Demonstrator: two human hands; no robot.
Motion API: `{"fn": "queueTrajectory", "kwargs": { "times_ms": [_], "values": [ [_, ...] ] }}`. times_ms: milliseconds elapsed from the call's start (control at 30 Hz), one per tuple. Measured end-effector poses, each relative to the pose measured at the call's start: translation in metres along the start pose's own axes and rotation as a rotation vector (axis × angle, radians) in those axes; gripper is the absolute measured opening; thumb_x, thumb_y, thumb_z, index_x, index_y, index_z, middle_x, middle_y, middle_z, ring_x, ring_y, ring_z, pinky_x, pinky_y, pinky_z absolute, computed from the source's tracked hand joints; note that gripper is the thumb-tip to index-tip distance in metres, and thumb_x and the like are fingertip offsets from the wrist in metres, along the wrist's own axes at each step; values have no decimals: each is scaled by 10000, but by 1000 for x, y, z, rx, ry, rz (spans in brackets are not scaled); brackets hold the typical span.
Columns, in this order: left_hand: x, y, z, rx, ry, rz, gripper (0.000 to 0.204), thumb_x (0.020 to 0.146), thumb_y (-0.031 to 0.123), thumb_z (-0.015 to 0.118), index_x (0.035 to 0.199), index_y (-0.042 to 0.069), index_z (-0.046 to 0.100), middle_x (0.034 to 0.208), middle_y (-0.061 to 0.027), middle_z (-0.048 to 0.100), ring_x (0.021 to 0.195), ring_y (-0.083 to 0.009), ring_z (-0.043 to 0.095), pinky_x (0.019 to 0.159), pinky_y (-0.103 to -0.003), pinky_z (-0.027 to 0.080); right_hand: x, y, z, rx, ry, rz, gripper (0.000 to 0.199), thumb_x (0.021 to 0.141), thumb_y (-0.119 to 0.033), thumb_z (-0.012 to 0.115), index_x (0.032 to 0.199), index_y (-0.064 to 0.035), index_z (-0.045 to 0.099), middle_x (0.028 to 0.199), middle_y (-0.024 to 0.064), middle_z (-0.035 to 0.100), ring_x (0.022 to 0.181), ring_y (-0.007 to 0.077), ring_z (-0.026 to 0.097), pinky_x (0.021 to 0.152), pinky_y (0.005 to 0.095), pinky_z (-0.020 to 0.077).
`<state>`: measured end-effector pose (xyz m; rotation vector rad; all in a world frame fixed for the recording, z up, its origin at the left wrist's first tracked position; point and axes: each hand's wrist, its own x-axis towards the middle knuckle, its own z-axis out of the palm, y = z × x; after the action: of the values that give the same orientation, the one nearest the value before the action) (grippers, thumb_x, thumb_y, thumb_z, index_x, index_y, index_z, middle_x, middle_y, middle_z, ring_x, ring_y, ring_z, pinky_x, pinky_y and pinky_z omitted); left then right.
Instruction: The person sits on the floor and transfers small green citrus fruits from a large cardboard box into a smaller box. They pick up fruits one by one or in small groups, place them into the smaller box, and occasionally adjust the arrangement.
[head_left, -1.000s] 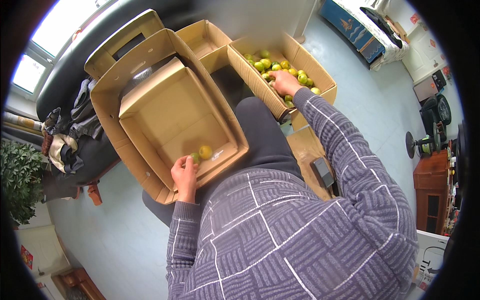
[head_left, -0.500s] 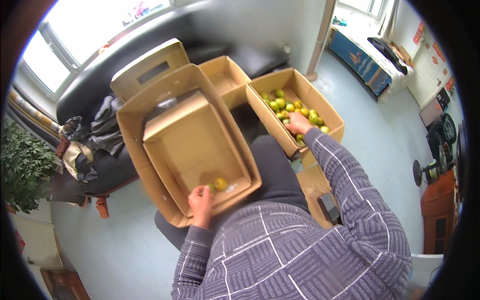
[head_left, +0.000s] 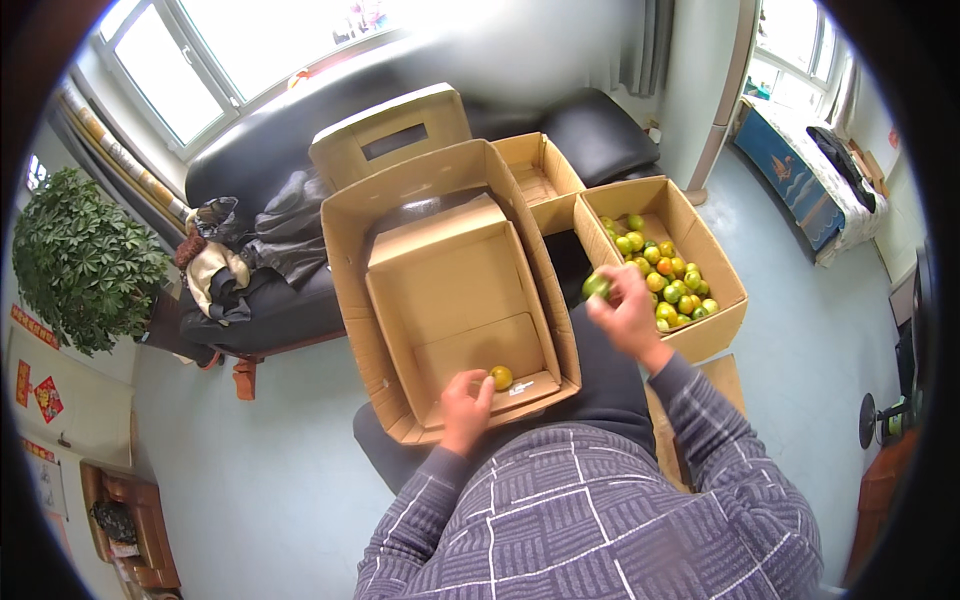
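My right hand (head_left: 628, 312) grips a green tomato (head_left: 597, 286) in the air, just left of the open cardboard box of tomatoes (head_left: 722, 318). Inside that box lie several glossy tomatoes (head_left: 677, 285), green through yellow to orange-red. My left hand (head_left: 467, 408) reaches over the near rim of a cardboard tray (head_left: 462, 290) nested in a larger carton (head_left: 352, 300) on my lap. Its fingers are curled next to a yellow-orange tomato (head_left: 501, 377) at the tray's near end. Whatever those fingers hold is hidden.
A smaller cardboard box (head_left: 540, 165) stands behind, between the two main boxes. Beyond the carton rises a cardboard lid (head_left: 390, 125) with a slot. A black sofa (head_left: 270, 130) holding clothes runs along the window wall, with a leafy plant (head_left: 85, 260) at left.
My right hand has come out of the tomato box to the left, carrying a green tomato. The green tomato seen at my left fingertips is now out of sight. The view has shifted.
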<state>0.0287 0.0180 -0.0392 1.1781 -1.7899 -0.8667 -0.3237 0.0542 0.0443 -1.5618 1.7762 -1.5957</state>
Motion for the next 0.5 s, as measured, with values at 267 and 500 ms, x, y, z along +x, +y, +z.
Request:
{"fn": "queueTrajectory", "kwargs": {
  "times_ms": [267, 500],
  "values": [
    [1, 33, -15, -540, -364, -239, 432, 1031, 171, 798, 1414, -11, 714, 1310, -121, 789, 1202, -205, 736, 1071, -386, 588, -71, -78, 100, -108, -388, -262, 481, 896, -392, 912, 1293, -156, 776, 1190, 155, 692, 995, 378, 762, 851, 457, 645],
    [3, 14, -15, -253, -500, -110, 465, 987, 205, 828, 1379, -17, 715, 1137, -45, 766, 1029, -116, 704, 868, -302, 601, -90, -34, 115, 33, -529, -295, 548, 872, -268, 922, 1383, -187, 744, 1185, 151, 678, 1018, 376, 722, 831, 448, 617]
  ]
}}
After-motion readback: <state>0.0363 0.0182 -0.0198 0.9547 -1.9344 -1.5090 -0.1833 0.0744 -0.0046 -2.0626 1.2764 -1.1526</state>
